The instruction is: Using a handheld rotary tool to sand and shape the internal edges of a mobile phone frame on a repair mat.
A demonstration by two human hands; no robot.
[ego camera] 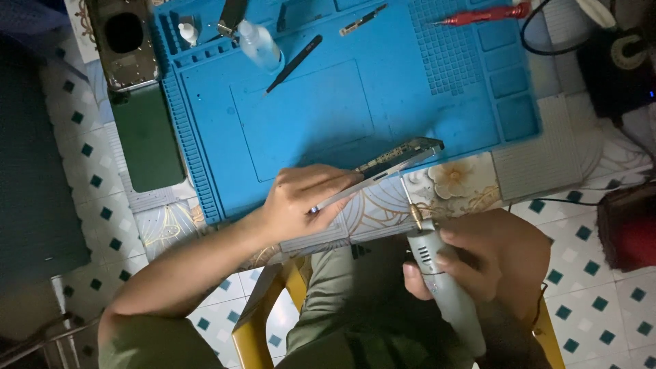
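Left hand (301, 201) was closed on an opened phone frame (383, 167), fingers wrapped round its lower end, frame tilted up on one long edge over the near edge of the blue work mat (328, 116), inner side w/ circuit parts facing up and away. Right hand (492, 256) was closed round a grey rotary pen tool (434, 273), thumb and fingers on the body, brass collet and thin bit pointing up toward the frame's lower long edge; bit tip near the frame, but contact couldn't be told from this view. Both hands sat low at the desk (451, 181) edge, over the person's lap and a yellow stool (256, 321). On the mat, well apart from the work: black tweezers (295, 63), small clear dropper bottle (260, 44), a slim metal-tipped pick (362, 19), red-handled screwdriver (482, 14) at the far edge. A dark green phone back (147, 137) lay left of the mat, w/ another stripped phone body (125, 41) beyond it. Judgement on doing this well: frame was held by one end only, so it would likely flex or chatter under the bit; resting the free end on the mat should steady it. Right wrist probably wants bracing on the desk edge, light pressure, bit kept along the edge and off the board parts. Light was dim; fine detail at the tip was hard to read.
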